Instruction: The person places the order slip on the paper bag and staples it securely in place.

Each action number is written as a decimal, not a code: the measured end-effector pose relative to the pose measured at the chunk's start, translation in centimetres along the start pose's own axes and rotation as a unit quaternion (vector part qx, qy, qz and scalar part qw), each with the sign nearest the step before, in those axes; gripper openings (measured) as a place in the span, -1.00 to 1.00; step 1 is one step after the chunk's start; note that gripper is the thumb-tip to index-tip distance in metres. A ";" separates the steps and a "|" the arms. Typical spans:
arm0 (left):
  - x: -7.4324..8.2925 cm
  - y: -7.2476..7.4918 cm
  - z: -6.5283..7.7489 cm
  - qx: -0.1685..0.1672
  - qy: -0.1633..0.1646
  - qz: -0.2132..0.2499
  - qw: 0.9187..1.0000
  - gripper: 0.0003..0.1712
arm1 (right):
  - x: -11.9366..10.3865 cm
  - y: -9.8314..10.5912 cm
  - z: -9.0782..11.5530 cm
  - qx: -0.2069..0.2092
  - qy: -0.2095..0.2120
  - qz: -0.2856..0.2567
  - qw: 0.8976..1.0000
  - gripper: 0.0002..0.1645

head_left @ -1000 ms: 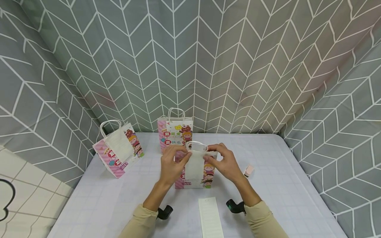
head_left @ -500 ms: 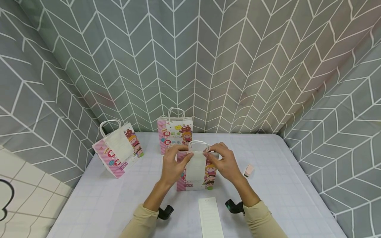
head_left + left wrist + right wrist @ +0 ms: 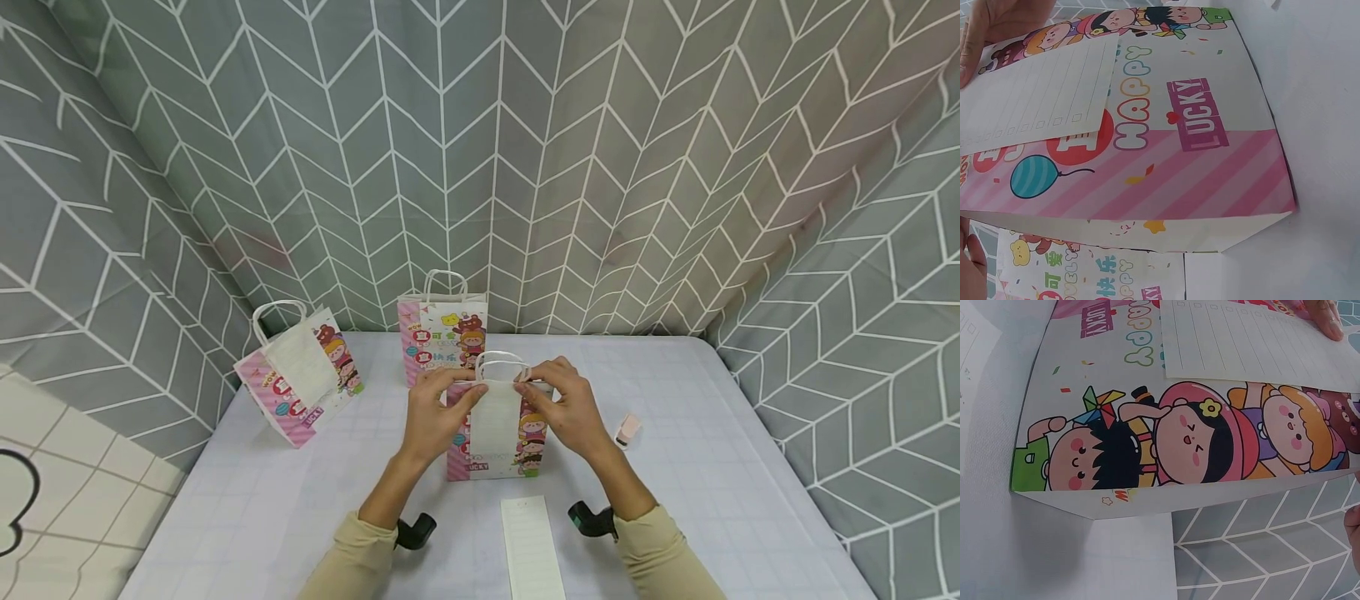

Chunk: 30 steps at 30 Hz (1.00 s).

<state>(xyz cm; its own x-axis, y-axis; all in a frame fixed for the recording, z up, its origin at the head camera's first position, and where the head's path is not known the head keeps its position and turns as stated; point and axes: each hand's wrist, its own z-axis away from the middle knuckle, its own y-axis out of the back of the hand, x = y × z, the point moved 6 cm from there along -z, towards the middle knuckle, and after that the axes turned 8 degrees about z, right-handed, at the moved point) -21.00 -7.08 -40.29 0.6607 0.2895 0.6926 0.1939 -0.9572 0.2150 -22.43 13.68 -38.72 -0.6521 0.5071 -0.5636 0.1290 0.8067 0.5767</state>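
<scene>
A small pink and white paper gift bag (image 3: pixel 459 467) with cartoon children stands upright in front of me, its white twisted handles (image 3: pixel 501 357) raised. A lined paper slip with checkboxes (image 3: pixel 495 421) lies flat against its front, the slip's upper end at the bag's top edge. My left hand (image 3: pixel 435 417) pinches that edge and the slip's left corner between thumb and fingers. On the other side my right hand (image 3: pixel 572 412) pinches the edge and the slip's right corner the same way. The wrist views show the slip's printed lines (image 3: pixel 1041 90) and the bag's cartoon side (image 3: pixel 1197 444).
A matching bag (image 3: pixel 450 321) stands behind the held one. Another, with a slip on its front (image 3: pixel 303 362), leans at the left. More slips (image 3: pixel 531 546) lie near me on the white-covered table (image 3: pixel 712 500). A small pale pink object (image 3: pixel 627 430) lies at the right.
The held bag has shifted slightly right and toward me with its slip, and its handles stand a little higher. Both hands keep their pinch at the top edge.
</scene>
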 end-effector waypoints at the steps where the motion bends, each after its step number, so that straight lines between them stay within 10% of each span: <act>1: 0.0 0.0 0.0 -0.001 0.001 -0.001 1.000 -0.78 | 0.0 0.0 0.0 0.000 0.001 0.000 1.000 -0.89; 30: -0.2 0.0 0.0 -0.002 0.000 0.011 1.000 -0.77 | 0.2 0.0 0.1 -0.004 -0.010 -0.009 1.000 -0.89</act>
<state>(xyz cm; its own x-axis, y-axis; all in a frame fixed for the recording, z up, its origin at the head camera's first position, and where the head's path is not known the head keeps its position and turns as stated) -21.14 -7.12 -40.44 0.6645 0.2683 0.6975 0.1760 -0.9633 0.2028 -22.47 13.80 -38.86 -0.6396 0.4990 -0.5848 0.1122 0.8132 0.5711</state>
